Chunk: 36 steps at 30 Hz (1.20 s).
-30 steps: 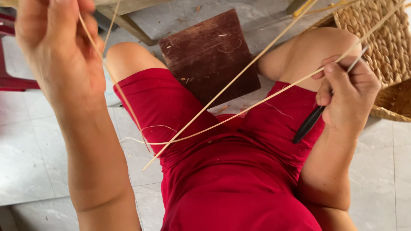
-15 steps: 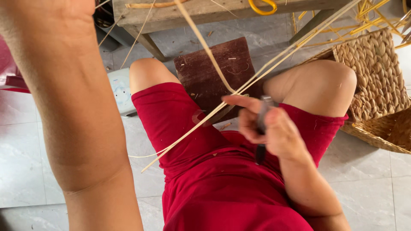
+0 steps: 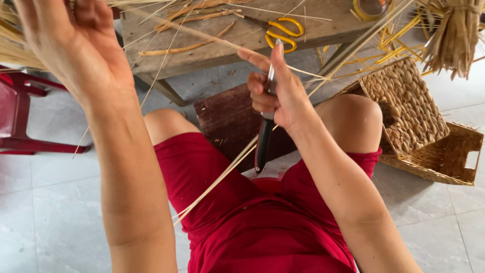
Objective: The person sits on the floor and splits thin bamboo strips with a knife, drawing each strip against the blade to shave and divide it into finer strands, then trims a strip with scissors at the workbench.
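Biggest thing in view is the grey tiled floor (image 3: pixel 45 202), filling the lower left and right of the frame. On top of that, bottom centre, it's my lap in red shorts (image 3: pixel 262 227), knees pointing up toward the middle. Across the top runs a rough wooden workbench (image 3: pixel 222 40), and just under it, between my knees, sits a dark brown wooden board (image 3: pixel 227 121) on the floor.

Over on the right edge there's a pair of woven baskets (image 3: pixel 409 106), one leaning on the other, and a bundle of dried straw (image 3: pixel 454 35) hanging in the upper right corner. A red plastic chair (image 3: pixel 20 116) pokes in at the left edge.

My left hand (image 3: pixel 76 45) is up in the upper left, fingers curled shut; it looks like it's gripping the pale strands up there, but the grip itself is hidden from me so I can't say for sure. My right hand (image 3: pixel 275 88) is in the upper middle, closed around a knife (image 3: pixel 263 136) with a black handle that hangs down below my fist, while the blade sticks up past my index finger.

The long thin cane strips (image 3: pixel 222 177) run diagonally from my lap up to the upper right, passing right behind the knife.

Smallest bits: yellow-handled scissors (image 3: pixel 284 31) on the bench, and a roll of tape (image 3: pixel 371 7) at the top edge.
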### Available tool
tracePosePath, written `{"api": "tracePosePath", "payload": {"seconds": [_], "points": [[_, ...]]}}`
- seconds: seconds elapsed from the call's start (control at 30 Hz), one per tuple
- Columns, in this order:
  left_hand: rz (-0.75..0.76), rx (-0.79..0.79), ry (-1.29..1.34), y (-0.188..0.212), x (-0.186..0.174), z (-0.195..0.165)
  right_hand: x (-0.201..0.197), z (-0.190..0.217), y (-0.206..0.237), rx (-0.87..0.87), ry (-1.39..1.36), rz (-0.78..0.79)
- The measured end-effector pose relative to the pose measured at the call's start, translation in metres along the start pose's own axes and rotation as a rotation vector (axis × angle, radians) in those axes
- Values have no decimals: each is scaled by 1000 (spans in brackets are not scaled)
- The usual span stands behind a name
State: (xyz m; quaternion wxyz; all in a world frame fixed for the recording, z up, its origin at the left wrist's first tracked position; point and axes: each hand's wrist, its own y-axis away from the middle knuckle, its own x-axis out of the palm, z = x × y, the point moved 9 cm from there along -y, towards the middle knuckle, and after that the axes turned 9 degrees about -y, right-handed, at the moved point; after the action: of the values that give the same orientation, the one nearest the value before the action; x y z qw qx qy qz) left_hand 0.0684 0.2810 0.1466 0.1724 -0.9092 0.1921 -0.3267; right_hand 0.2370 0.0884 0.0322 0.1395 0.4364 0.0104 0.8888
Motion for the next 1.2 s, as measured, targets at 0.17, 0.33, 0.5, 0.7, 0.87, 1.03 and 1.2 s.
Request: {"api": "tracePosePath", "payload": {"seconds": [0.17, 0.33, 0.5, 0.7, 0.87, 1.03, 1.2], "points": [[-292, -152, 54, 21, -37, 40, -24, 45, -16, -126, 31, -101], [-440, -235, 136, 21, -65, 83, -53, 75, -16, -246, 158, -180], [-488, -355, 158, 25, -82, 125, -81, 75, -10, -321, 283, -235], [-414, 330, -1098, 23, -89, 59, -96, 63, -11, -166, 404, -264], [443, 177, -1114, 79, 13, 134, -62, 39, -31, 11, 499, -89], [527, -348, -841, 107, 36, 194, -46, 46, -60, 18, 491, 22], [521, -445, -686, 100, 16, 196, -79, 86, -65, -65, 152, -72]]}}
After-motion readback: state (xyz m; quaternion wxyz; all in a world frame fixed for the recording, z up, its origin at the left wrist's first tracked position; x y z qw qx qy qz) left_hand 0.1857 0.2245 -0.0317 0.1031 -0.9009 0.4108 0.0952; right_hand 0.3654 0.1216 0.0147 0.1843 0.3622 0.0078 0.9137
